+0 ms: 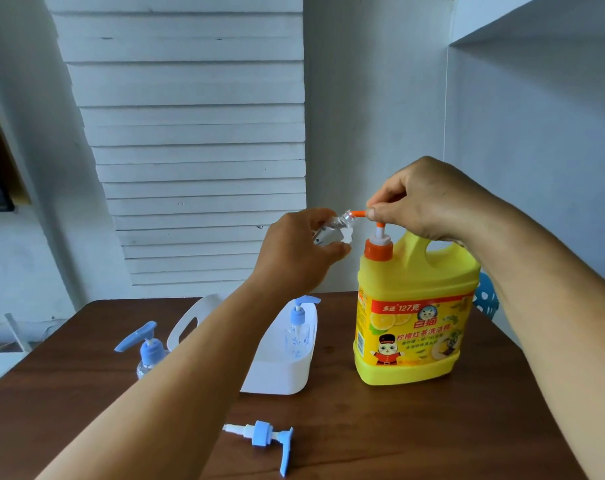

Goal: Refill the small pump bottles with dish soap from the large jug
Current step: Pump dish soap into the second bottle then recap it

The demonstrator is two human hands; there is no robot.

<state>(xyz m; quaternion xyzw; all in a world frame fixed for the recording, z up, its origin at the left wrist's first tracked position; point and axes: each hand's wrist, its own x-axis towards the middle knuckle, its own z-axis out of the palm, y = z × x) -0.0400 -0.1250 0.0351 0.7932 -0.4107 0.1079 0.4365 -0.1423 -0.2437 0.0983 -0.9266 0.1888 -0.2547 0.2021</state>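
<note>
Up above the table (398,427), the left hand (294,251) grips a small clear bottle (332,228), tipped sideways — its open mouth meets the orange spout (358,213). Right beside it, the right hand (429,199) curls over the pump top of the yellow jug (412,317). Below the grip lies a loose blue pump (263,434).

Both forearms are bare to the frame edge, sleeveless in view. The left hand (296,252) and right hand (429,199) are ungloved.
</note>
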